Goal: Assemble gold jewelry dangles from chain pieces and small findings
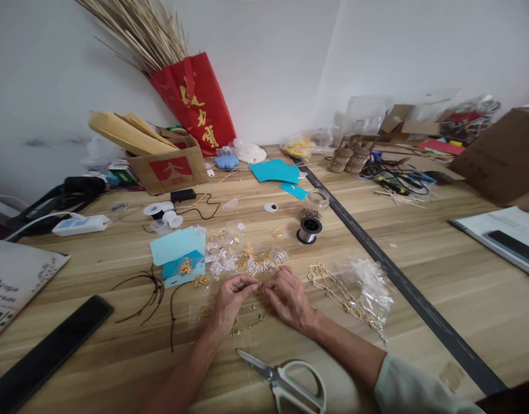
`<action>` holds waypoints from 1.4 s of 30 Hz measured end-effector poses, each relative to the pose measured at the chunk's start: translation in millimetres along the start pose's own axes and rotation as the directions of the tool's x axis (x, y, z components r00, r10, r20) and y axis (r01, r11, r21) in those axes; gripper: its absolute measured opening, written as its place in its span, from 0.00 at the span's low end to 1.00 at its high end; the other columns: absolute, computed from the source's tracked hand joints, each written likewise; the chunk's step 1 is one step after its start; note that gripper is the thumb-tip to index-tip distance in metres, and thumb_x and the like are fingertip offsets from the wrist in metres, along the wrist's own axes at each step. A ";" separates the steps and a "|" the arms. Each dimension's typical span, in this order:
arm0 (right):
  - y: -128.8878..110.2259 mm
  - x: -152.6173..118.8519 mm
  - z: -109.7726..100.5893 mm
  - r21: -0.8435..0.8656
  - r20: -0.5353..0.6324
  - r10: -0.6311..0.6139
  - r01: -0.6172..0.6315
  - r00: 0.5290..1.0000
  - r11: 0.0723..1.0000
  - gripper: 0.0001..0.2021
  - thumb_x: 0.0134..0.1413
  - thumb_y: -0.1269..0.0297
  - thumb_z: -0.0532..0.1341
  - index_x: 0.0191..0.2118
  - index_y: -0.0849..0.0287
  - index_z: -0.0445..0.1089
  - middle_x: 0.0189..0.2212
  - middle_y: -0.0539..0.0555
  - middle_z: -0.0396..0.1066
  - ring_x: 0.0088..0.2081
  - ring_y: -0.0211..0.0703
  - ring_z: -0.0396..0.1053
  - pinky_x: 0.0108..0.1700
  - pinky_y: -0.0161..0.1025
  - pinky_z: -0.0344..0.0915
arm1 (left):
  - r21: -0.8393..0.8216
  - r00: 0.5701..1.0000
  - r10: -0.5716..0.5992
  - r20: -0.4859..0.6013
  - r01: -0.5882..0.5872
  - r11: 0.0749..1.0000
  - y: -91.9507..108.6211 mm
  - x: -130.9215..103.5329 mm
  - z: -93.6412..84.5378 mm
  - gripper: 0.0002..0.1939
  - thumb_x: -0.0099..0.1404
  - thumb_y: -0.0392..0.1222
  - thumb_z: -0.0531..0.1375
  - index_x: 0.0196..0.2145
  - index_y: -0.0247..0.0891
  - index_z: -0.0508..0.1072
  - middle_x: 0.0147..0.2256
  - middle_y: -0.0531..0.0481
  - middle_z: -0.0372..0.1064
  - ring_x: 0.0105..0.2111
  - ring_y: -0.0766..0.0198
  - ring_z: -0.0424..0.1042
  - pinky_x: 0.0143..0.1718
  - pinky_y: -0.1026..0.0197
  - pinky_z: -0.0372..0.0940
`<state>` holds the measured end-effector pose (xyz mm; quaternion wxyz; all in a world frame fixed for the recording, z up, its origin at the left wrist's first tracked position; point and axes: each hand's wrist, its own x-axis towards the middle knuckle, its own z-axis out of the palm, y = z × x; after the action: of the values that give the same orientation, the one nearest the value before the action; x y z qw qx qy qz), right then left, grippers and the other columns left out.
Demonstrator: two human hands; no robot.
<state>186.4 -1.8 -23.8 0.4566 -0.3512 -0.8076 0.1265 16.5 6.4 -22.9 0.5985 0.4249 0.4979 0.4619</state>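
My left hand (236,299) and my right hand (290,300) meet over the middle of the table, fingertips almost touching. Both are closed in a pinch; whatever is between the fingers is too small to make out. Below them a thin gold chain (249,328) lies on the wood, partly hidden by the left hand. Just beyond the fingers spread piles of silver and gold beads (251,261). Finished-looking gold and silver chains (344,296) lie right of my right hand, beside clear plastic bags (372,287). Open-bladed scissors (275,376) rest nearest me.
A wire spool (309,230) stands beyond my right hand. Blue cards (178,247) and black cords (154,290) lie to the left, with a black phone-like slab (53,351) nearer. A cardboard box (172,164) and red bag (195,103) stand at the back; a dark strip (376,250) crosses the table.
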 end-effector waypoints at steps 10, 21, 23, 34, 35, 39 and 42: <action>2.3 -1.6 1.1 -0.015 -0.004 -0.015 0.015 1.000 1.000 0.04 0.57 0.72 0.54 0.35 0.57 0.63 0.29 0.53 0.67 0.33 0.43 0.63 0.44 0.47 0.60 | -0.155 0.999 -0.040 0.017 0.042 0.987 -3.1 0.0 1.2 0.07 0.45 0.36 0.69 0.24 0.34 0.77 0.23 0.51 0.75 0.26 0.67 0.71 0.33 0.66 0.65; 0.3 -0.4 0.4 -0.028 0.026 -0.010 0.011 1.000 1.000 0.04 0.57 0.73 0.54 0.35 0.57 0.63 0.30 0.53 0.68 0.33 0.42 0.63 0.44 0.47 0.60 | -0.132 0.999 -0.047 -0.008 0.045 0.990 -4.6 -0.5 2.1 0.06 0.44 0.36 0.69 0.24 0.35 0.77 0.23 0.53 0.74 0.25 0.68 0.70 0.31 0.67 0.64; 0.6 -0.6 0.7 -0.032 0.031 -0.008 0.009 0.999 0.999 0.04 0.57 0.73 0.54 0.35 0.58 0.63 0.30 0.53 0.68 0.34 0.42 0.63 0.45 0.47 0.59 | -0.124 0.999 -0.046 -0.009 0.044 0.991 -4.2 -0.8 2.6 0.06 0.44 0.36 0.69 0.24 0.35 0.77 0.23 0.53 0.74 0.25 0.68 0.70 0.31 0.68 0.63; -1.2 0.1 0.0 -0.038 0.043 0.007 -0.005 0.999 0.999 0.04 0.58 0.73 0.54 0.35 0.57 0.64 0.29 0.53 0.68 0.33 0.43 0.64 0.46 0.48 0.59 | -0.053 0.999 -0.030 -0.011 0.029 0.998 -3.7 -2.1 2.5 0.06 0.45 0.37 0.68 0.24 0.36 0.77 0.23 0.53 0.74 0.26 0.67 0.70 0.32 0.66 0.63; -1.2 0.1 0.1 -0.039 0.047 0.007 -0.005 0.999 0.999 0.04 0.58 0.73 0.54 0.35 0.57 0.64 0.29 0.52 0.68 0.33 0.42 0.64 0.46 0.48 0.59 | -0.052 1.000 -0.028 -0.010 0.027 0.998 -3.5 -2.2 2.6 0.06 0.45 0.38 0.68 0.24 0.36 0.77 0.23 0.53 0.74 0.26 0.67 0.70 0.32 0.66 0.63; -0.5 -0.3 0.8 -0.026 0.036 0.000 0.001 0.999 1.000 0.04 0.57 0.73 0.54 0.35 0.57 0.64 0.29 0.53 0.68 0.33 0.43 0.64 0.45 0.47 0.60 | -0.045 0.999 -0.030 -0.017 0.029 0.999 -2.3 -2.7 3.1 0.06 0.45 0.37 0.68 0.24 0.36 0.77 0.23 0.53 0.74 0.26 0.67 0.70 0.32 0.66 0.63; 0.2 -0.7 1.3 -0.013 0.031 -0.001 0.002 1.000 1.000 0.04 0.57 0.72 0.54 0.35 0.57 0.63 0.29 0.53 0.68 0.33 0.43 0.64 0.44 0.47 0.60 | -0.049 0.999 -0.035 -0.014 0.035 0.998 -1.7 -2.5 3.4 0.06 0.45 0.37 0.68 0.24 0.36 0.77 0.24 0.53 0.74 0.26 0.67 0.70 0.32 0.66 0.64</action>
<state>185.6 -2.0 -25.1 0.4420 -0.3515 -0.8155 0.1263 19.9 3.4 -23.6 0.6129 0.3978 0.4984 0.4666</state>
